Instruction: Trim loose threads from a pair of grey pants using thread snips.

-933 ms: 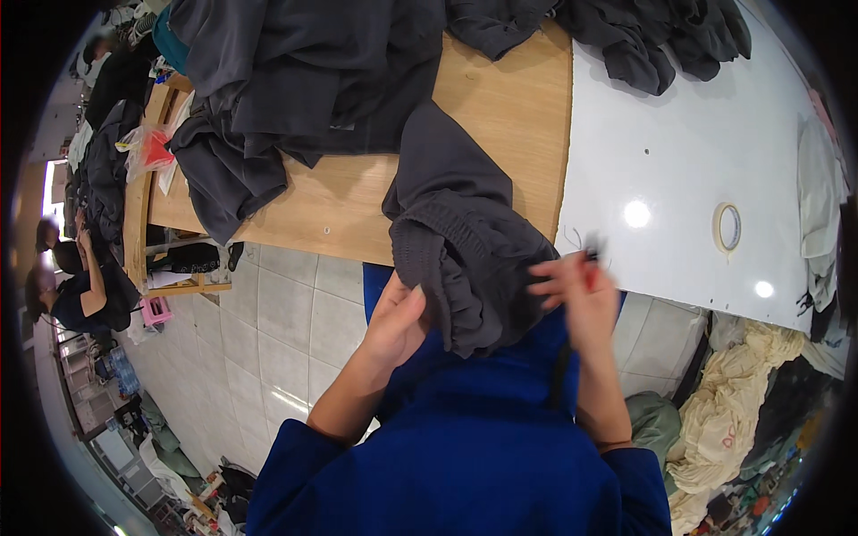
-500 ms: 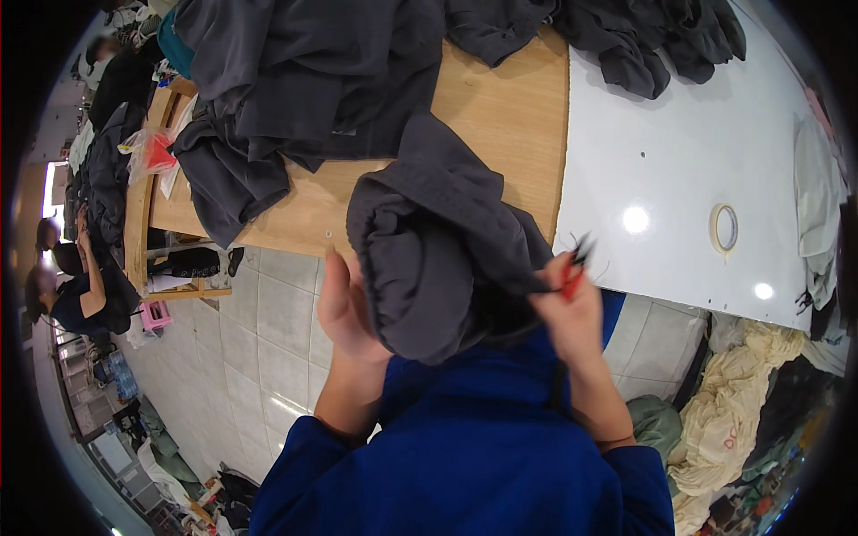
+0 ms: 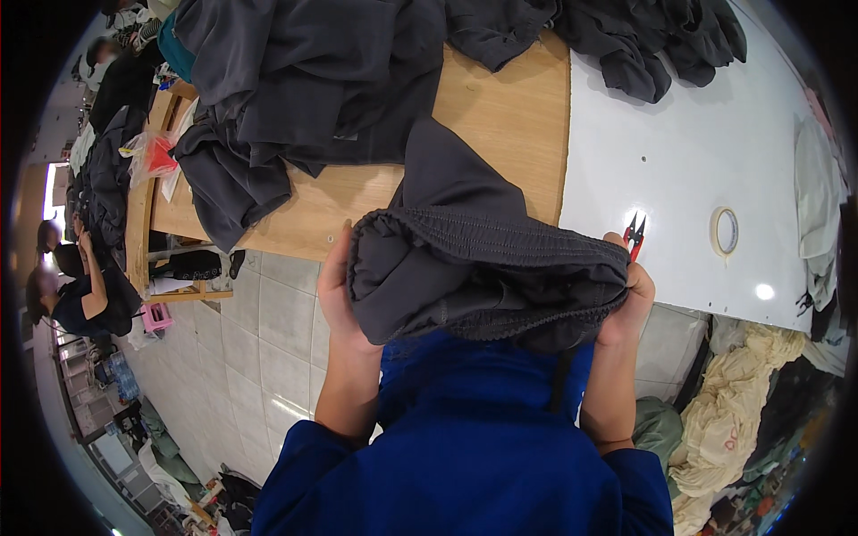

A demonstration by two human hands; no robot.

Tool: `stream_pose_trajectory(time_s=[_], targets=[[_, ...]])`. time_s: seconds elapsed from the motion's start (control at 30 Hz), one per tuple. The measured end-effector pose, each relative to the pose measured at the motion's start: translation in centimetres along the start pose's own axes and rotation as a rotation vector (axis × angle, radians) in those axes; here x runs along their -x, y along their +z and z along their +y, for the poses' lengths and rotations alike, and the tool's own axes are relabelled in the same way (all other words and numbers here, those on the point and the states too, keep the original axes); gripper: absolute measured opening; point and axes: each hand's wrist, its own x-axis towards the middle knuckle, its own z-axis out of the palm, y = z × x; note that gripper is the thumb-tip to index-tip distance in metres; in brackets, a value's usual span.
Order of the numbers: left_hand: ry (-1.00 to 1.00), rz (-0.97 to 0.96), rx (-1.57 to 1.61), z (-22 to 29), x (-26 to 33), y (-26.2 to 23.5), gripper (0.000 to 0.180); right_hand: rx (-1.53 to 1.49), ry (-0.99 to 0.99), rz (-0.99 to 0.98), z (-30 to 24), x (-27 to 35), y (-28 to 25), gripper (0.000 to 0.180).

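A dark grey garment with a gathered elastic waistband (image 3: 518, 246) is stretched wide between my two hands, its opening turned toward me. My left hand (image 3: 338, 299) is closed around the left end of the band, with some fingers hidden inside or behind the cloth. At the other end, my right hand (image 3: 630, 299) grips the band. Red-handled thread snips (image 3: 635, 234) with dark blades jut up from my right hand, blades apart; their lower part is hidden by the hand. The garment's upper part lies against the wooden table's edge.
Dark grey garments (image 3: 313, 80) are heaped on the wooden table (image 3: 500, 98). The white tabletop (image 3: 679, 161) to the right bears a tape roll (image 3: 724, 230) and more grey cloth (image 3: 652, 45). Cream fabric (image 3: 733, 411) lies low at right. A person (image 3: 85, 277) is at far left.
My right hand has moved right and slightly down, from a bunched part of the garment to the band's right end. The waistband has gone from folded to stretched wide. The snips' blades now point up.
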Motion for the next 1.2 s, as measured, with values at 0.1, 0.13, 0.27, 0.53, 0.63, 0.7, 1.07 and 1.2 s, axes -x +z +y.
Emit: stream_pose_trajectory(time_s=[0.1, 0.13, 0.27, 0.53, 0.63, 0.7, 1.07, 1.2], targets=[[-0.059, 0.013, 0.065, 0.2, 0.0, -0.4, 0.05, 0.073, -0.05, 0.029, -0.5, -0.1, 0.0, 0.016], [-0.089, 0.001, 0.09, 0.3, 0.1, -0.6, 0.055, 0.112, -0.053, -0.005, -0.6, -0.1, 0.0, 0.016], [-0.102, -0.17, -0.245, -0.5, 0.3, -0.3, 0.081, 0.27, -0.138, 0.091, -0.5, 0.0, 1.8, 0.013], [-0.171, -0.043, -0.537, -0.8, 1.2, -1.2, 0.103, 0.16, -0.234, -0.324, -4.3, -1.4, 1.2, 0.035], [-0.076, -0.097, -0.636, -1.6, 0.9, 0.5, 0.105, -0.273, -0.182, -0.458, -6.5, -1.8, 2.2, 0.035], [-0.058, -0.154, -0.566, -1.2, 0.1, 0.1, 0.1, -0.284, -0.126, -0.455, -7.4, -1.8, 1.4, 0.036], [-0.019, -0.197, -0.305, -0.7, -0.9, -0.9, 0.077, -0.13, -0.168, -0.418, -5.2, -1.1, 0.2, 0.039], [0.022, -0.236, -0.325, -0.8, -0.9, -1.0, 0.077, 0.008, -0.312, -0.418, -4.4, -1.1, 0.8, 0.027]])
